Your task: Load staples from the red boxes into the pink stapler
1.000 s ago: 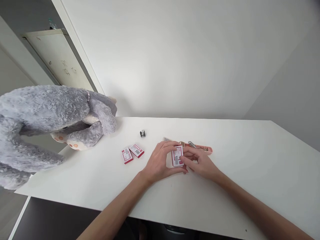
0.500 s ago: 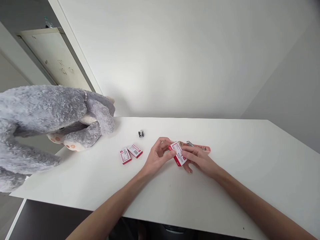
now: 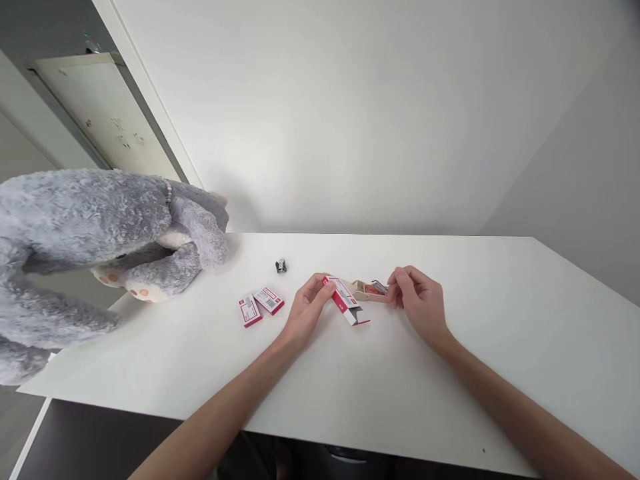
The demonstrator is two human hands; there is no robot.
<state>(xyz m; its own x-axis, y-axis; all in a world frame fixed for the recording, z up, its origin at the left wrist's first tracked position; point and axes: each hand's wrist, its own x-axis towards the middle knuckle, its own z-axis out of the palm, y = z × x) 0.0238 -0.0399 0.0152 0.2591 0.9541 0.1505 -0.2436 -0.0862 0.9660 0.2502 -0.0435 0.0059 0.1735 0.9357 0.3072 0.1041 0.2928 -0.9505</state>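
My left hand (image 3: 307,308) grips a small red and white cardboard box (image 3: 342,297) between thumb and fingers. The box is tilted, and its end flap hangs open toward the lower right. My right hand (image 3: 419,300) is at the right end of a narrow pink and cream compartment case (image 3: 370,293), with its fingertips bent together. Whatever they hold, if anything, is hidden. A small silver metal piece (image 3: 379,287) sticks up from the case beside those fingertips. Part of the case lies behind the held box and my right fingers.
Two more red and white boxes (image 3: 250,311) lie side by side to the left, touching or nearly so. Behind them sits a small black and silver object (image 3: 281,266). A large grey plush toy (image 3: 100,207) leans over the left end of the white table (image 3: 320,380).
My right hand has moved off the box and to the right, over the case's end. The box, now open at its lower end, has shifted slightly left in my left hand.
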